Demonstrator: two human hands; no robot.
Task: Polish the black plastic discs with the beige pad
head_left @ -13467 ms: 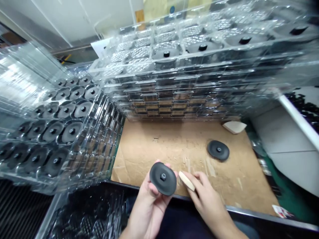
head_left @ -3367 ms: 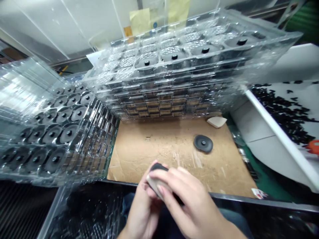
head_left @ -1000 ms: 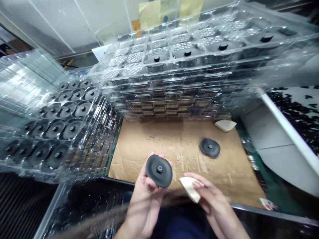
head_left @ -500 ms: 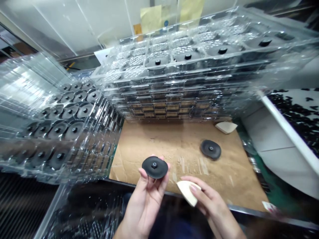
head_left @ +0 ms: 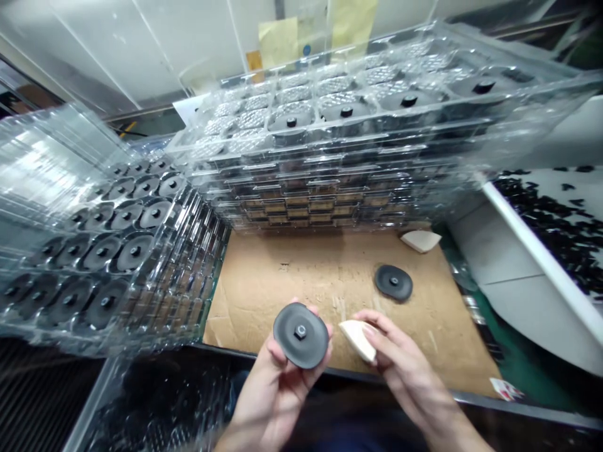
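My left hand holds a black oval disc by its edges, fingers wrapped round from beneath. The disc is tilted so that its top, with a small hex stud in the middle, faces me. In my right hand, pinched between thumb and fingers, is a cream-coloured wedge-shaped sponge. Its pointed end is close to the disc but apart from it. A second black oval disc lies on the cardboard sheet, beyond my right hand.
Another cream wedge lies at the cardboard's far right corner. Stacked clear plastic trays stand behind, the top one partly filled with discs. More stacked trays of discs are at left. A white bin with small black parts stands right.
The disc in my left hand has tipped up to show more of its top. My right hand has risen slightly with the sponge. The camera view has shifted a little.
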